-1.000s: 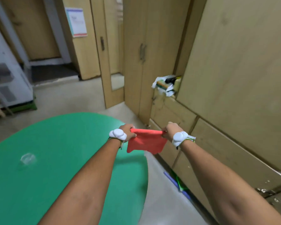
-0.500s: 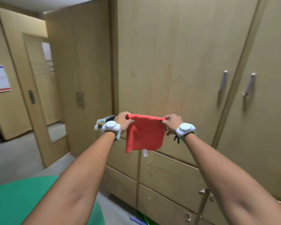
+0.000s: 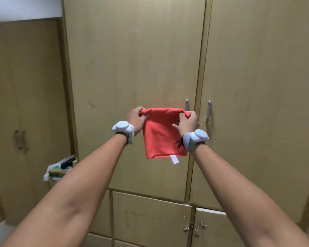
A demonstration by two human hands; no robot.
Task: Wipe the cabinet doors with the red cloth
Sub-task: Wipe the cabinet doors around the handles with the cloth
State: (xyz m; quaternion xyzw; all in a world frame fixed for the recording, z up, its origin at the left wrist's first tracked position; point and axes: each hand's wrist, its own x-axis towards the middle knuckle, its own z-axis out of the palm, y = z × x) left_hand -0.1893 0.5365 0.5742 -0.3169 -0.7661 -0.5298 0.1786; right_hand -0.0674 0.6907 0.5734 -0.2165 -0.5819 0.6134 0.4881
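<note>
A red cloth (image 3: 161, 136) with a small white tag hangs folded in front of the tall wooden cabinet doors. My left hand (image 3: 135, 120) pinches its top left corner and my right hand (image 3: 187, 123) grips the top right corner. Both wrists carry white bands. The left cabinet door (image 3: 132, 68) and the right cabinet door (image 3: 257, 86) are shut, with two metal handles (image 3: 208, 111) just right of the cloth. Whether the cloth touches the door I cannot tell.
Smaller lower doors with latches (image 3: 191, 227) sit beneath the tall ones. At the left, a pile of packets and a dark object (image 3: 61, 168) rests on a ledge beside another cabinet with dark handles (image 3: 21, 139).
My view has swung from the green table and floor up to face the cabinet doors. Both hands have kept the cloth and raised it, now closer together near the door handles.
</note>
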